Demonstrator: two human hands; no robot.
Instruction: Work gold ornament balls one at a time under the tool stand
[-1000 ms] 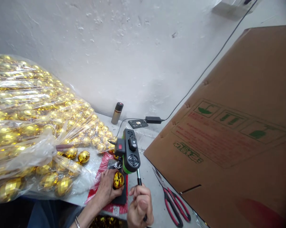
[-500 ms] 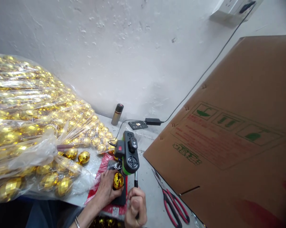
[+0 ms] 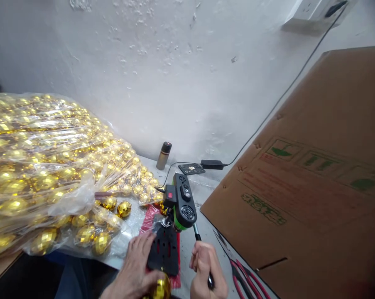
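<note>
My left hand (image 3: 137, 263) is at the front of the small black-and-green bench machine (image 3: 185, 201), its fingers apart over the edge of the black slotted base plate (image 3: 165, 253). Just below its thumb is a shiny gold faceted ball (image 3: 162, 286), blurred and low at the table edge; whether the thumb touches it I cannot tell. Closed around the black grip of the machine's metal lever (image 3: 197, 232) is my right hand (image 3: 207, 270). Red plastic (image 3: 150, 218) lies under the base plate.
A large clear bag (image 3: 65, 153) of gold balls fills the left, with loose balls (image 3: 124, 209) beside it. To the right stand a cardboard box (image 3: 299, 174) and red-handled scissors (image 3: 246, 278). Behind are a spray can (image 3: 164, 155), a phone-like slab (image 3: 191, 168) and a power adapter (image 3: 212, 165).
The gold ball has moved from under the machine's head down to the table's front edge, and my left hand has opened from around it. My right hand stays on the lever. The view has shifted.
</note>
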